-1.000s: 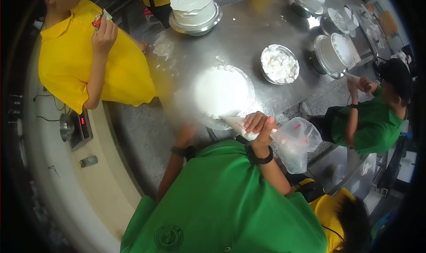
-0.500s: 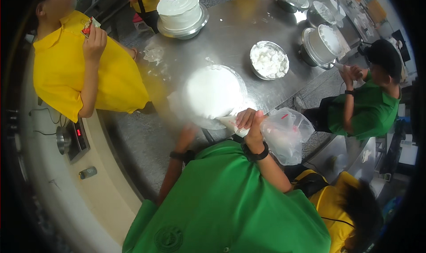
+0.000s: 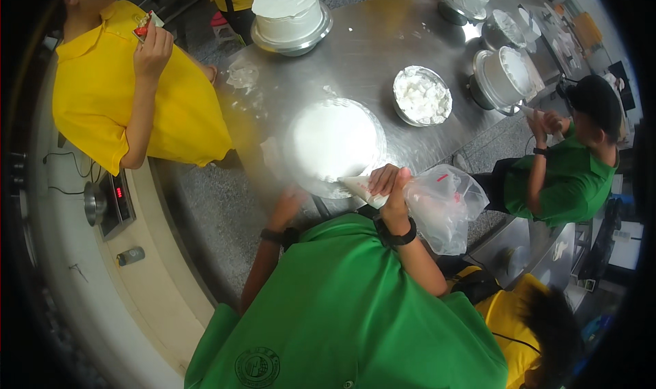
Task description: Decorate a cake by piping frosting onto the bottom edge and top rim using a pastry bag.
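Note:
My right hand [image 3: 391, 186] is closed around a white piping bag [image 3: 364, 190]. Its tip points left and touches, or nearly touches, the near right edge of a round white cream-covered cake [image 3: 333, 140]. Loose clear plastic [image 3: 445, 201] hangs from the bag's other end, right of my wrist. The cake sits in front of me on a round turntable [image 3: 378, 158], with glare washing out its surface. By the turntable's near left rim is my left hand [image 3: 291, 204], too blurred to make out the fingers or whether they touch the rim.
On the steel table [image 3: 355, 47] stand a bowl of white cream [image 3: 422, 96] and several frosted cakes on stands, one [image 3: 287, 13] at the far left. A person in yellow [image 3: 137, 95] is at left; another in green [image 3: 557, 157] holds a piping bag at right.
The spatula over the far left cake has gone from view, and that person's hands have drawn back. The whole view has shifted slightly. My hands keep nearly the same places at the turntable.

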`<state>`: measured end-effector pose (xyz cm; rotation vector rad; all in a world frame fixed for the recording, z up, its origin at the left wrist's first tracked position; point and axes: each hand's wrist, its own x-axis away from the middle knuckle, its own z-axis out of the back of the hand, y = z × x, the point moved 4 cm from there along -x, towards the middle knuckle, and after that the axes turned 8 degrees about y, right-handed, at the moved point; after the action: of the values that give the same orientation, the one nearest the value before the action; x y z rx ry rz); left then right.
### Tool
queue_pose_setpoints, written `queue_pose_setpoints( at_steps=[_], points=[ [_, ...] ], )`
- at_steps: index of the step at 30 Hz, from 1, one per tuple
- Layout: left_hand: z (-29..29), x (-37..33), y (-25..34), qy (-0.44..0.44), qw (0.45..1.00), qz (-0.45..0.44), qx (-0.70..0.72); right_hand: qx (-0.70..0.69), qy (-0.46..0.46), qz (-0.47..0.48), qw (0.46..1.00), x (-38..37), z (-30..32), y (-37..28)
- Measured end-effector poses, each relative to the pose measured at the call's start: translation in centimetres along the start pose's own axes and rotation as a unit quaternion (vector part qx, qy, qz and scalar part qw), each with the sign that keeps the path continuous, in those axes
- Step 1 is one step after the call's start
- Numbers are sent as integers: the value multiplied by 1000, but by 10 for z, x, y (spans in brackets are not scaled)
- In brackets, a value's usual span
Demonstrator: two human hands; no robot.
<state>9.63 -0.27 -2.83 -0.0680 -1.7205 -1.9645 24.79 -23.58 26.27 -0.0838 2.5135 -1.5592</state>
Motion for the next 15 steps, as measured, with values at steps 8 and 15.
queue_pose_setpoints(
  at_steps=[8,15],
  points=[
    [-4,-1,3,19,999,13,38,-13,3,-9,1000,-3,5,6],
    [-2,-4,-8,24,999,-28,-5,-20,4,-17,1000,-4,3,6]
  ],
)
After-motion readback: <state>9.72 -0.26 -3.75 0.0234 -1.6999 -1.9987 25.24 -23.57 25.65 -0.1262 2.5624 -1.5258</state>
